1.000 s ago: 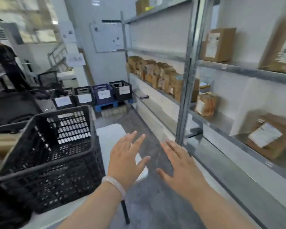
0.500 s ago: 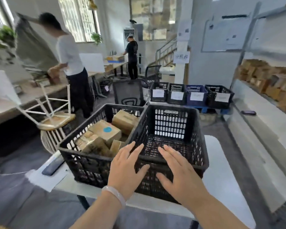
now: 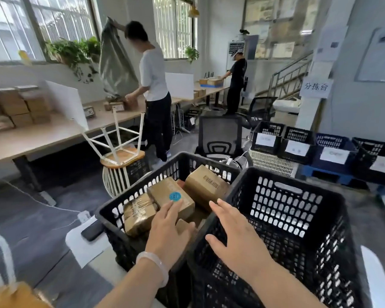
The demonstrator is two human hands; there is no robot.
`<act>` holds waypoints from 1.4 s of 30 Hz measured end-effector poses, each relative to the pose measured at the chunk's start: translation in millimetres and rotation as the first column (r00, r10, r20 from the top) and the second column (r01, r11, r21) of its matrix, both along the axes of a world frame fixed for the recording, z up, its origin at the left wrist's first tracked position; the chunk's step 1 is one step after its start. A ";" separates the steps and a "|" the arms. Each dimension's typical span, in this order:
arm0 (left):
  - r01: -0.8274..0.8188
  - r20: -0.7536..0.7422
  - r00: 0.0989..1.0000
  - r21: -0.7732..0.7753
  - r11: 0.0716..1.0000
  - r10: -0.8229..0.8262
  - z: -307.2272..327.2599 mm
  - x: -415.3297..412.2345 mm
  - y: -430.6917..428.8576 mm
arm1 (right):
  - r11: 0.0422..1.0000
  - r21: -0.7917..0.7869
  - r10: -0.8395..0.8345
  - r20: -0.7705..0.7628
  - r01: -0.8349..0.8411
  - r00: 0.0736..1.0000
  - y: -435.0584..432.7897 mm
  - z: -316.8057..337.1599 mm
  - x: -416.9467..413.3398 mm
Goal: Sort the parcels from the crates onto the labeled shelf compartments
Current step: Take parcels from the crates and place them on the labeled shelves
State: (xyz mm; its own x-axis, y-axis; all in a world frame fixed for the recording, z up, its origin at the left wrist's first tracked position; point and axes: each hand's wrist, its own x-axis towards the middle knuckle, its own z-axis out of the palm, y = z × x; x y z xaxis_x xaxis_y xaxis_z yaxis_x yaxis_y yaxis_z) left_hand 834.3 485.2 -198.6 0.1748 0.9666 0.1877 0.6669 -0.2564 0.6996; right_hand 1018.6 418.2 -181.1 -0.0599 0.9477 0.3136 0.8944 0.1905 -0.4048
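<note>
Fingers of our left hand [image 3: 171,227] reach straight and empty, tips at the blue-stickered parcel [image 3: 162,192] in the left crate [image 3: 129,192]; its long axis slants across the crate. Our right hand [image 3: 236,236], spread, empty, hovers over the crate's right rim, farther off, we judge.

An upturned stool [image 3: 122,154] by the long table [image 3: 42,135] — office chair [image 3: 220,134] nearby.

Before me I count two black crates [image 3: 282,210], at least four parcels [image 3: 171,196], four labelled bins [image 3: 267,130] and two people [image 3: 153,74].
</note>
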 end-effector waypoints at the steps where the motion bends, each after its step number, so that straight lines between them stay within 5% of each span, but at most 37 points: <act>1: -0.012 0.023 1.000 -0.034 0.999 0.013 -0.9 2.4 6.4 | 1.000 -0.004 0.008 -0.001 -0.008 1.000 12.0 -0.6 1.5; 14: -0.174 0.122 0.958 -0.470 0.865 0.259 -19.4 28.1 128.7 | 0.961 -0.275 -0.011 -0.034 0.001 0.999 158.8 -27.8 -17.9; 26: -0.137 0.305 0.779 -0.769 0.624 0.547 -44.6 29.4 185.4 | 0.748 -0.662 -0.307 -0.280 0.049 0.909 263.4 -81.4 -41.9; 34: -0.089 0.384 0.859 -0.539 0.838 0.339 -29.9 18.7 174.4 | 0.855 -0.489 -0.432 -0.486 0.173 0.759 245.0 -70.8 -34.9; 38: -0.084 0.403 0.865 -0.470 0.879 0.299 -11.8 8.1 173.0 | 0.933 -0.314 -0.344 -0.649 0.173 0.678 216.0 -44.4 -37.6; 42: -0.055 0.420 0.876 -0.404 0.913 0.239 7.4 4.0 168.0 | 0.992 -0.019 -0.113 -0.595 0.127 0.795 180.8 -19.0 -46.4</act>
